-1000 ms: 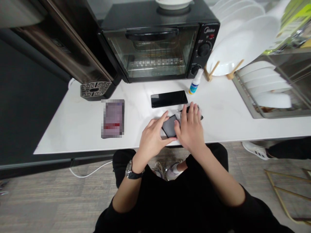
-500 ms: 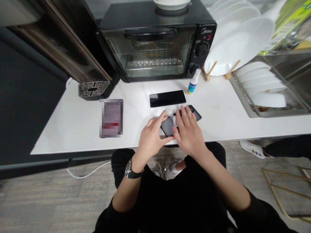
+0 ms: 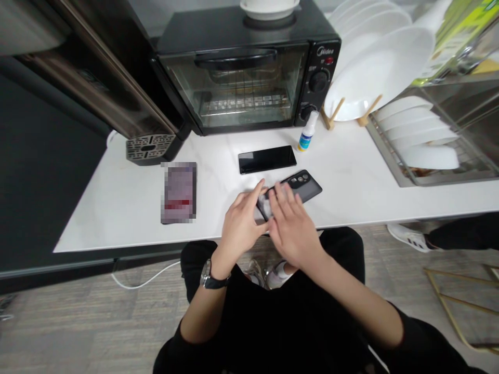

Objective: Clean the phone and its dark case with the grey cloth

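Observation:
A dark phone (image 3: 303, 185) lies face down on the white counter (image 3: 128, 208), its camera end pointing away to the right. My left hand (image 3: 241, 223) grips the phone's near end between thumb and fingers. My right hand (image 3: 290, 228) lies flat over the phone's near half and presses a small pale cloth (image 3: 268, 196) onto it; only a bit of the cloth shows between the fingers. A watch sits on my left wrist.
A second black phone (image 3: 267, 159) lies screen up just beyond. A small spray bottle (image 3: 306, 136) stands by the black toaster oven (image 3: 245, 78). A blurred card-like item (image 3: 178, 192) lies to the left. White plates (image 3: 374, 67) and a dish rack (image 3: 429, 140) are at right.
My right hand has slid back along the dark phone toward me, uncovering its camera end. My left hand has kept its grip on the near end.

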Motion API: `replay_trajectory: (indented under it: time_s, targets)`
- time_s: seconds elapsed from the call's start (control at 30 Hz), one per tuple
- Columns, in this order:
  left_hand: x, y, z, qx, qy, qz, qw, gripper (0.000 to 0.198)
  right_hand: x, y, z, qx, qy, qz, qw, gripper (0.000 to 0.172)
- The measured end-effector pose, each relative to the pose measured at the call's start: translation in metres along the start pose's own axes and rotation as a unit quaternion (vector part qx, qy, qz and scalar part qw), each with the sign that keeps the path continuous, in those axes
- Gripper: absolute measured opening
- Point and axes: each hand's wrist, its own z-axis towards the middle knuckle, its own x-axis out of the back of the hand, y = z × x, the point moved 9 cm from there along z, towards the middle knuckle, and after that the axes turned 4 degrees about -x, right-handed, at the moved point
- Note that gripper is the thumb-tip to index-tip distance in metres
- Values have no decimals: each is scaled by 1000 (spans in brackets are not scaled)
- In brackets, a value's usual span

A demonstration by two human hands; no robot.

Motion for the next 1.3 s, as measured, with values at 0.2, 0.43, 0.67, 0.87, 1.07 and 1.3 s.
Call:
replay_trajectory:
  time_s: [0.2,0.43,0.67,0.87,1.07,1.3]
  targets:
    - [1,1,0,-11,-3,6,1000,105,11,27,-5,13,4,-39,999,66]
    - [3,6,2,-25,9,-2,1000,109,11,33,-8,-48,33,-27,998,75]
    - [3,3,1,-22,5,-6,1000,107,8,25,3,45,-2,-17,999,65]
    - [3,5,3,-30,9,-3,1000,99,8,34,17,-79,49,-14,996,72]
    - [5,1,-1,-38,2,0,999,90,-6,-30,-4,75,-3,19,997,66]
    - [5,4,7,-19,-11,8,1000,108,21,84,-3,-92,44,-31,994,85]
